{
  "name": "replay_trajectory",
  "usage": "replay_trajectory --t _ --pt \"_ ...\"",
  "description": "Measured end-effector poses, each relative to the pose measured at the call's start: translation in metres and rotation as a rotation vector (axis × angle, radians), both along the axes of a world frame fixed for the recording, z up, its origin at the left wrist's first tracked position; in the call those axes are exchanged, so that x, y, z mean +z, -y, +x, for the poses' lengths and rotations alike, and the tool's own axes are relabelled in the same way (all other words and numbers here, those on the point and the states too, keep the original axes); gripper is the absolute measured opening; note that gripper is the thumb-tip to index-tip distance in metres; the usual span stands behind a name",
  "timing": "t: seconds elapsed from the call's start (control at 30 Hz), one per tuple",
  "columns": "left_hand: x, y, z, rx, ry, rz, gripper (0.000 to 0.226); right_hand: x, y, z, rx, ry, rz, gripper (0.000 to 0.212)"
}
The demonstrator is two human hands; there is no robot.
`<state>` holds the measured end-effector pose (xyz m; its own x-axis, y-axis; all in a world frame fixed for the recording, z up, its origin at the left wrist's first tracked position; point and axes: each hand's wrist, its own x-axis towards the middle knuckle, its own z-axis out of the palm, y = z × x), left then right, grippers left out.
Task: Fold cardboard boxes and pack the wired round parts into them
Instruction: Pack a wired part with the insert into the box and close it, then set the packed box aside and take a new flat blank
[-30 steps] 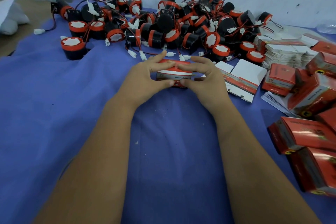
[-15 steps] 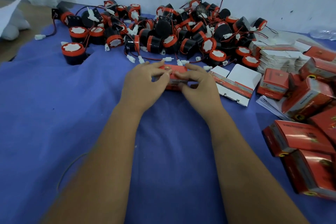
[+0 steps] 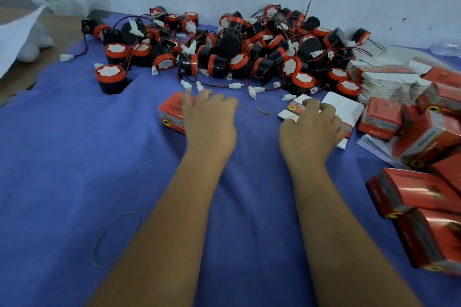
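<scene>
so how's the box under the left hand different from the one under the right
The box under the left hand is folded up into a closed block, with red and white sides showing; the carton under the right hand lies flat and unfolded, mostly plain white. The folded box sits left of centre on the blue cloth; the flat carton lies beside the stack of boxes on the right. Both carry the same red printed band.

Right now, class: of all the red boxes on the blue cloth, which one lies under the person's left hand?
The closed red box lying alone left of centre, beneath the left hand. All the other red boxes are piled at the right edge, beyond the right hand.
</scene>
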<state>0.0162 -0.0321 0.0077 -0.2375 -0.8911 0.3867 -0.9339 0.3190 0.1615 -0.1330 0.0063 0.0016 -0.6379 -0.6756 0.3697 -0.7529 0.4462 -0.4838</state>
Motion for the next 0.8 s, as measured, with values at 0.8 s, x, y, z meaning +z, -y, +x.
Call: replay_trajectory --t 0.8 --pt "-0.011 -0.010 -0.021 -0.531 -0.559 0.163 0.029 0.006 -0.027 0.019 0.509 -0.053 -0.461 0.026"
